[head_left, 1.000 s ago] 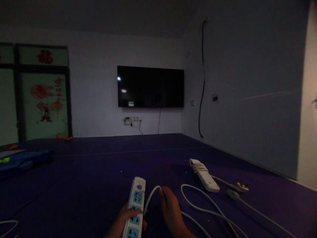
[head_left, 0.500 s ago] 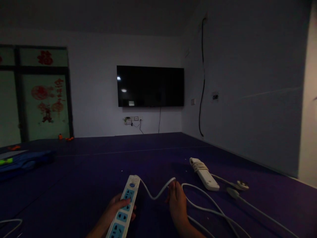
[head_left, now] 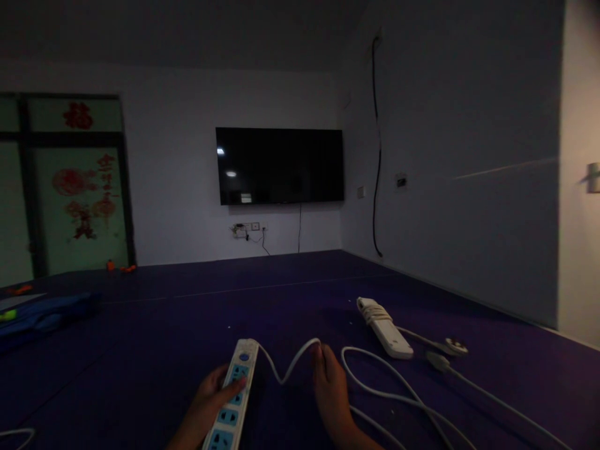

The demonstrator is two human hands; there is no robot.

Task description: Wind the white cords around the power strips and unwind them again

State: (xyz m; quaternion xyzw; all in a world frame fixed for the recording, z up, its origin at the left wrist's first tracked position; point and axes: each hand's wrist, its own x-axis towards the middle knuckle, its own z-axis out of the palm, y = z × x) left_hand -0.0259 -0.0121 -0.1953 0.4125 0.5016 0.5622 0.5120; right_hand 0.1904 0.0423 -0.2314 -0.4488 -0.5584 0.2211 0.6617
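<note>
My left hand (head_left: 212,400) is wrapped round a white power strip (head_left: 228,417) with blue socket faces, its thumb lying across the sockets. The strip is tilted, its far end pointing away from me. From that end a white cord (head_left: 282,379) dips and rises to my right hand (head_left: 329,389), which pinches it between closed fingers. More of the cord (head_left: 389,395) lies in loose loops on the purple surface to the right of that hand. A white plug (head_left: 438,360) on a cord rests farther right.
Beyond my right hand lies a second white power strip (head_left: 385,328), its cord wound round one end and its plug (head_left: 455,347) beside it. Blue cloth (head_left: 56,312) is at the left on the purple surface (head_left: 154,350). A wall-mounted television (head_left: 281,165) hangs at the back.
Both hands, still holding the strip and its cord, appear slightly farther left. The whole view has shifted a little too. The second power strip stays in place.
</note>
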